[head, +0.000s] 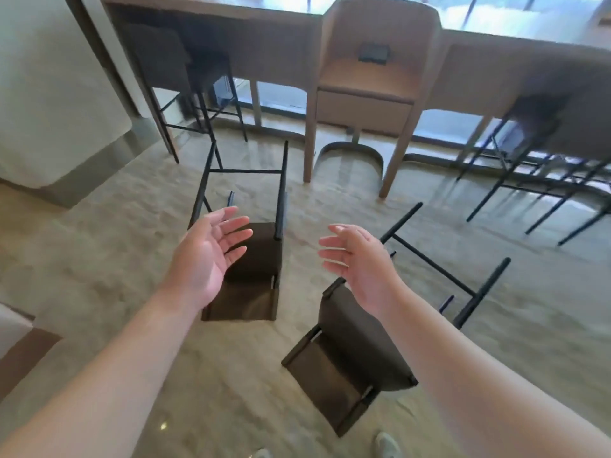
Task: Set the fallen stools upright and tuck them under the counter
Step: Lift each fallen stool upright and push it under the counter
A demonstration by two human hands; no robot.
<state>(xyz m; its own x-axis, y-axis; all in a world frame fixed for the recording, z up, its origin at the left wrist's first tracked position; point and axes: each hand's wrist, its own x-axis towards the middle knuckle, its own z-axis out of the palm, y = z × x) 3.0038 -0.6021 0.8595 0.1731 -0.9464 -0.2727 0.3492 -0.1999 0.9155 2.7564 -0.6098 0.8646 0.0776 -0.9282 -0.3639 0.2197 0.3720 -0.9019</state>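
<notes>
Hands, left and right, spread wide, empty, palms facing, positioned to grasp the fallen stool directly beneath the left hand.

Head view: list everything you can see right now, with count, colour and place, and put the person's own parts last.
Fallen stools: 2, dark brown seats with black legs, lying on the floor below the hands, one left, one right.
Upright stools: at least 3, dark, at the counter; two far left, one far right.
Armchair: 1, tan, at the counter's middle, facing the camera.
Dark flat object: 1, on the armchair seat; cannot tell what it is.
Counter: 1, brown, along the windows at the top.
Floor: beige, marbled.
Shoes: 2, pale, bottom edge.
Left hand: 1, open, holding nothing, above the left fallen stool.
Right hand: 1, open, holding nothing, above the right fallen stool.
</notes>
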